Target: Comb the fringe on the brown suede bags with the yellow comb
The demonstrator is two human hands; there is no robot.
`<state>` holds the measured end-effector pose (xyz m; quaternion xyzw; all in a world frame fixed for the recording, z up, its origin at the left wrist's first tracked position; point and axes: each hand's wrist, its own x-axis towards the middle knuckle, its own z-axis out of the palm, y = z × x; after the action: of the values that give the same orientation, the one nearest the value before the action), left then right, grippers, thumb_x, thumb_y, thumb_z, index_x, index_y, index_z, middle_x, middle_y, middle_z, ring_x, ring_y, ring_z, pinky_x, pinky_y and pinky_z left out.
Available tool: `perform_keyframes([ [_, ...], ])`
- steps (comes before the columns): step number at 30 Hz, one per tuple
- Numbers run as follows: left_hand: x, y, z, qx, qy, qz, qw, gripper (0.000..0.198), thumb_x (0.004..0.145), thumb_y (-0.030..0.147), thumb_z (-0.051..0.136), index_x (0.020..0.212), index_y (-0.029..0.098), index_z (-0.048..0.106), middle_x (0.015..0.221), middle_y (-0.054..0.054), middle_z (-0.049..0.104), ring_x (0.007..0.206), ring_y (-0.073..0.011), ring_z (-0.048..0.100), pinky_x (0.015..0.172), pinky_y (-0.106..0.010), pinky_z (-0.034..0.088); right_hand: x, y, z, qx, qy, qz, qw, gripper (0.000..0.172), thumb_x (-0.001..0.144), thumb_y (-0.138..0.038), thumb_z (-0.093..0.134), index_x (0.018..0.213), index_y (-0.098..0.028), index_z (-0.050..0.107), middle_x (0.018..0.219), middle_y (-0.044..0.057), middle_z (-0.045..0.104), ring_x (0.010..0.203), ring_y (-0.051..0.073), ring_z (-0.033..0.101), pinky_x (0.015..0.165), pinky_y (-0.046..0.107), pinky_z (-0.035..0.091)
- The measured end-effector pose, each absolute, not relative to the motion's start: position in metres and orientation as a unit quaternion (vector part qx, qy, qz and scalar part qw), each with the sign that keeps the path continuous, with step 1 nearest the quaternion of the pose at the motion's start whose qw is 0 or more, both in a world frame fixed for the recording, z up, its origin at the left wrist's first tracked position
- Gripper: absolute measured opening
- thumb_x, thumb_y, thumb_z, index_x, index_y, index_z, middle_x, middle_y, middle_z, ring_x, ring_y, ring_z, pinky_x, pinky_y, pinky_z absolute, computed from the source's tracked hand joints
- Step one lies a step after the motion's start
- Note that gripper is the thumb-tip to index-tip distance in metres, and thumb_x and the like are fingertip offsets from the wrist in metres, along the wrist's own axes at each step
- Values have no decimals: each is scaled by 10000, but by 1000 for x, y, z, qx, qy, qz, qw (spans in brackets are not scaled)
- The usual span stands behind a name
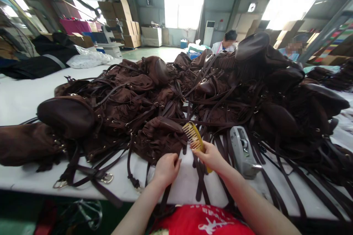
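Note:
My right hand (210, 156) is closed around a yellow wide-toothed comb (194, 136), its teeth pointing up and left. My left hand (167, 169) is curled shut at the lower edge of a gathered dark brown fabric bag (158, 139). Whatever is inside those fingers is hidden. The comb's head is beside the right side of this bag. Dark straps (200, 180) lie on the white table (184, 187) between my hands. Right of my right hand rests a grey handheld device (242, 152) with a metal end; its exact kind is unclear.
Heaped brown bags with straps and buckles cover the table left (66, 117) and right (275, 117). Black material (41, 57) and clear plastic wrap (89, 58) lie at the far left. Two people (224, 44) are behind the heap. Cardboard boxes (118, 11) are stacked farther back.

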<state>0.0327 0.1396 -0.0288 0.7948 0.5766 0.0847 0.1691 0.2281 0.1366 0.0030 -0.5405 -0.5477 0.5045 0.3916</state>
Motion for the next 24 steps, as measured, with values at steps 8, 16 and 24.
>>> perform_keyframes([
  [8,10,185,-27,769,597,223,45,512,850,407,518,1253,106,422,1278,-149,493,1231,-249,426,1070,-341,310,203,172,-11,-548,-563,486,383,253,747,-310,594,932,-137,590,517,-68,490,355,58,377,345,178,307],
  [16,25,211,-26,756,649,34,80,372,866,371,453,1048,56,533,881,-172,650,810,-300,655,686,-378,510,200,180,-17,-578,-574,464,348,176,749,-177,565,922,-148,579,509,-74,481,370,61,412,359,173,325],
  [24,36,153,0,788,610,29,78,326,860,41,301,932,140,603,863,-114,649,780,-254,665,637,-350,521,205,185,-6,-497,-550,618,261,530,822,-398,586,1298,-212,443,522,-99,468,344,44,398,324,137,265],
])
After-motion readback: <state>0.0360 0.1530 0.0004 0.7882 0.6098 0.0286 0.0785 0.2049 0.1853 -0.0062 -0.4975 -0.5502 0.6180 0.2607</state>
